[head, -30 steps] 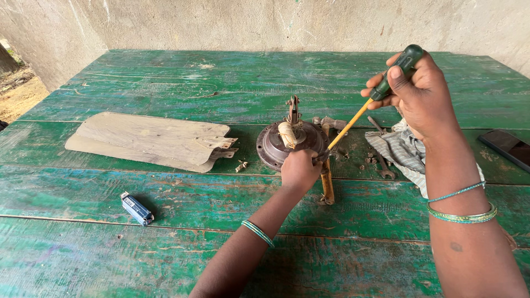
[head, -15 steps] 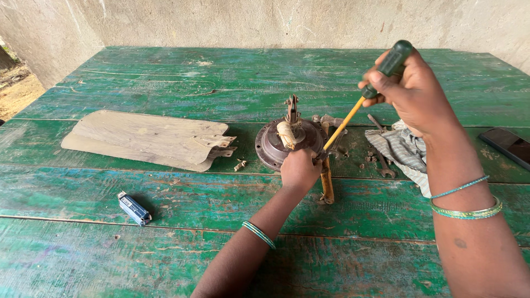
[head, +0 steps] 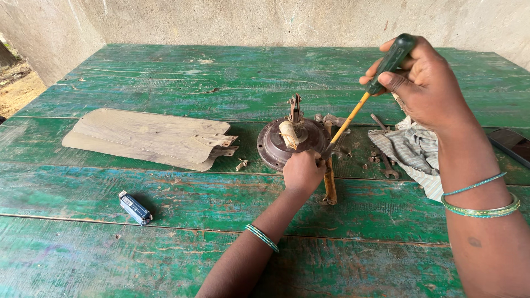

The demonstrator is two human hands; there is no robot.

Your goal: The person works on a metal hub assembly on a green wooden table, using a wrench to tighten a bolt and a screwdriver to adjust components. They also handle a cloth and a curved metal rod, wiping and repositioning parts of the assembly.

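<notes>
We see our right hand (head: 428, 88) closed around the green handle of a screwdriver (head: 381, 72), held up and tilted, with the yellow shaft running down and to the left from the grip. The tip meets the edge of a round, rusty-brown motor housing (head: 281, 144), which sits on the green wooden table (head: 165, 72) well below and to the left of that grip. Our left hand (head: 302, 171) is clamped on the near rim of the housing, fingers curled over it, right where the screwdriver tip arrives. A short stem with a pale wrapped piece stands up from the housing's middle, just beyond the left hand.

A rusty plier-like tool (head: 329, 182) lies on the table just to the right of the left hand. Under the right hand lies a striped cloth (head: 411, 152), with small spanners and loose bits beside it. Far to the left of both grips lie stacked, weathered fan blades (head: 149, 138), and nearer to us a small blue lighter-shaped thing (head: 134, 208). A dark flat device (head: 510, 144) rests at the right edge.

Compared with half a second ago, the right hand has shifted slightly with the handle; the left hand stays on the housing, and everything on the table lies as before.
</notes>
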